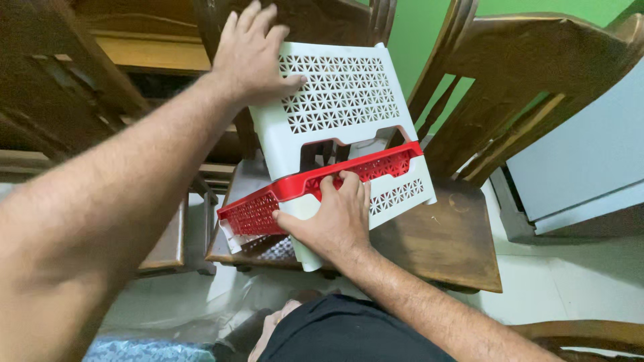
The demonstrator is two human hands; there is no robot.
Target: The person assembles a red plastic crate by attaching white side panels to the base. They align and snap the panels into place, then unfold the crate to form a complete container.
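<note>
A white perforated plastic rack (342, 94) stands tilted on a dark wooden chair seat (443, 238). A red perforated plastic shelf tray (315, 184) runs across its lower part. My left hand (251, 50) lies flat on the rack's upper left corner, fingers spread, thumb on the lattice panel. My right hand (332, 218) grips the white frame's lower front leg, fingertips pressed against the red tray's rim. The rack's far side and the underside of the tray are hidden.
A second wooden chair (530, 80) stands to the right, its back against a green wall (419, 33). More dark wooden furniture (74, 87) fills the left. A pale grey panel (583, 161) leans at right. Crumpled clear plastic (194, 308) lies on the light tiled floor.
</note>
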